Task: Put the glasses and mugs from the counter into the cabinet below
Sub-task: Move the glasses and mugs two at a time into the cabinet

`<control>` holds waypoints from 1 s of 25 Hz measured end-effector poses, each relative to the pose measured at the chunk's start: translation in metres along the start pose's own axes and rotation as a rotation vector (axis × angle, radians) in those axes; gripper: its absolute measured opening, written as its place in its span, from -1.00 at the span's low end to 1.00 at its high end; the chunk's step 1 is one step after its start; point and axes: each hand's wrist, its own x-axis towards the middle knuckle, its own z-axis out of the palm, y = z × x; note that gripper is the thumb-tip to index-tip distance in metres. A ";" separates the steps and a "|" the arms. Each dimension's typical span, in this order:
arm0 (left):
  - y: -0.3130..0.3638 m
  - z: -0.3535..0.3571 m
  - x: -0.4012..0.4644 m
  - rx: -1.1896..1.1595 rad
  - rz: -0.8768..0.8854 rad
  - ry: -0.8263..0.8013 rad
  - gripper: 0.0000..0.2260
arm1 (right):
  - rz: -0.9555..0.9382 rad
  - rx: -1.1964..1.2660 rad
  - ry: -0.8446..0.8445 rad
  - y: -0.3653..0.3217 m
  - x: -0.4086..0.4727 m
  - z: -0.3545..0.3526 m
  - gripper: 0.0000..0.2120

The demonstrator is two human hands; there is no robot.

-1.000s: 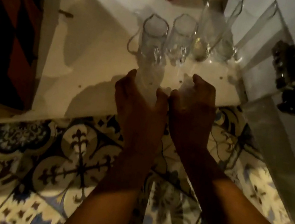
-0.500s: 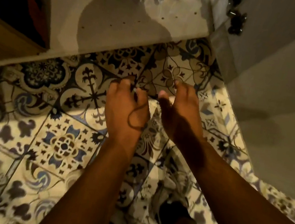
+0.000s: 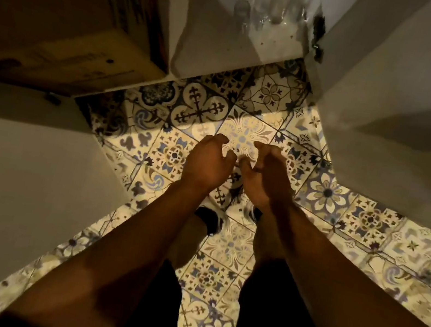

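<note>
Both hands hang over the patterned floor tiles (image 3: 245,132), well below and in front of the white cabinet shelf (image 3: 229,47) that serves here as the landmark. The left hand (image 3: 207,162) has its fingers loosely curled inward and holds nothing; the right hand (image 3: 264,172) mirrors it just beside, fingers also loosely curled and empty, the fingertips of the two hands nearly meeting over a pale floral tile. Both forearms reach down from the bottom of the view, bare to the elbow. The clear glasses (image 3: 277,4) stand in a cluster at the back right of the shelf, upright as far as the blur allows, close together and near the shelf's right edge; their exact number cannot be told. Just right of that cluster, a dark metal hinge (image 3: 317,37) sits on the open white cabinet door (image 3: 396,80), which swings out to the right of the shelf. Left of the shelf, a cardboard box (image 3: 61,20) fills the upper left corner, in shadow. Below the box, another white door panel (image 3: 20,172) stands out toward the viewer. Beneath the hands, dark shoes (image 3: 208,219) and dark shorts (image 3: 153,311) show against the tiles.
</note>
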 end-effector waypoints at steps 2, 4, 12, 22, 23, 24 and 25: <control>0.005 -0.026 -0.024 0.003 -0.036 -0.019 -0.64 | 0.009 0.022 -0.050 -0.026 -0.025 -0.016 -0.59; 0.009 -0.051 -0.046 0.009 -0.074 -0.030 -0.65 | -0.008 -0.058 -0.075 -0.049 -0.049 -0.029 -0.57; 0.047 -0.159 -0.146 -0.010 -0.100 0.011 -0.61 | -0.118 -0.314 -0.189 -0.128 -0.124 -0.101 -0.47; 0.101 -0.264 -0.240 -0.252 -0.137 0.252 -0.61 | -0.393 -0.286 -0.199 -0.209 -0.191 -0.212 -0.47; 0.108 -0.271 -0.249 -0.286 -0.127 0.299 -0.62 | -0.438 -0.256 -0.169 -0.216 -0.196 -0.221 -0.48; 0.113 -0.277 -0.257 -0.324 -0.114 0.351 -0.64 | -0.480 -0.229 -0.141 -0.220 -0.200 -0.229 -0.50; 0.118 -0.282 -0.266 -0.366 -0.105 0.400 -0.66 | -0.520 -0.200 -0.119 -0.225 -0.206 -0.236 -0.52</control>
